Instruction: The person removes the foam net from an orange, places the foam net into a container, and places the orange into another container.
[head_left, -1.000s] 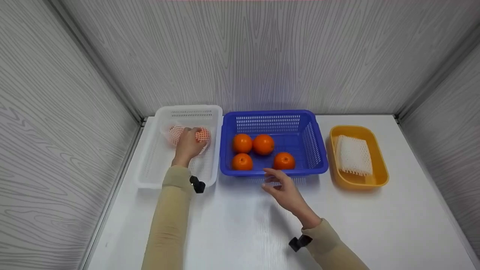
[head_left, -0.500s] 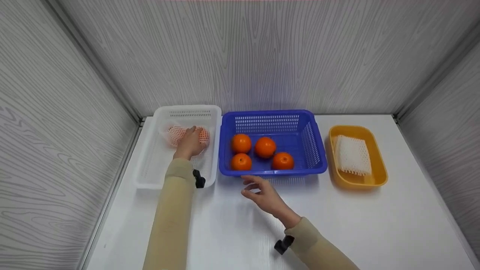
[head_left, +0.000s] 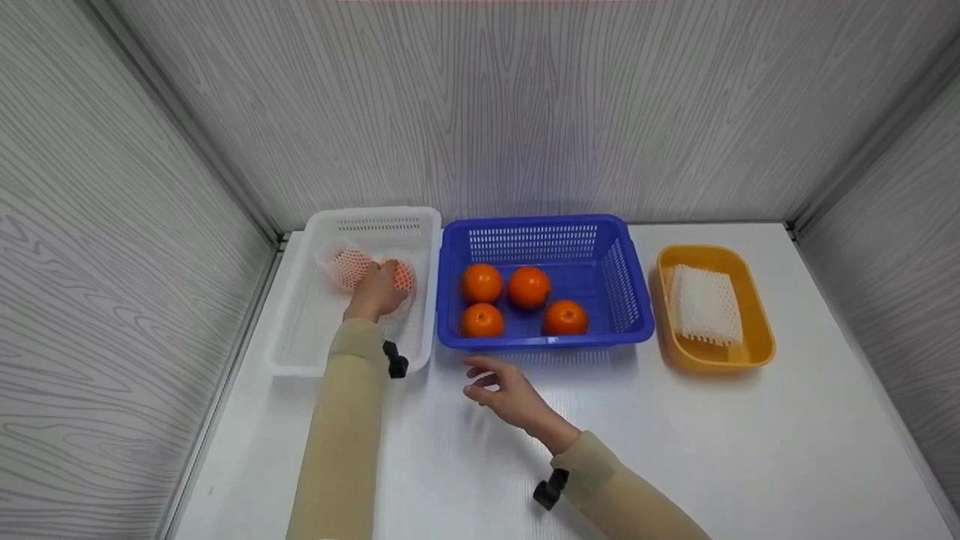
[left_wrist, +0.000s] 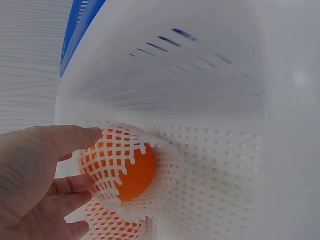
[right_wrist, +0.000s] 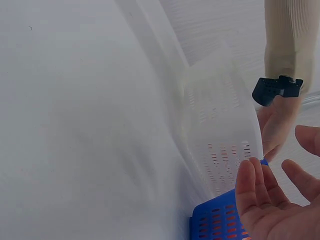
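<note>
Inside the white basket point(head_left: 298, 330), my left hand point(head_left: 377, 291) is at an orange in a white foam net point(left_wrist: 112, 157). In the left wrist view the thumb lies along the net's upper side and the other fingertips point(left_wrist: 86, 181) are right at its near side, loosely extended. Orange skin shows bare at the net's opening. Another netted orange point(head_left: 350, 268) lies to its left, partly behind the hand. My right hand point(head_left: 510, 394) hovers in front of the blue basket point(head_left: 547, 343), fingers loosely bent with nothing between them.
Several bare oranges point(head_left: 529, 287) lie in the blue basket, which stands right beside the white one. An orange-yellow tub point(head_left: 759, 330) at the right holds white foam nets point(head_left: 706, 305). Grained panels point(head_left: 517, 112) rise behind and at both sides of the white table point(head_left: 825, 442).
My right hand has moved left and slightly nearer along the blue basket's front. The netted orange at my left hand has shifted slightly nearer. One bare orange rolled a little right, then stopped.
</note>
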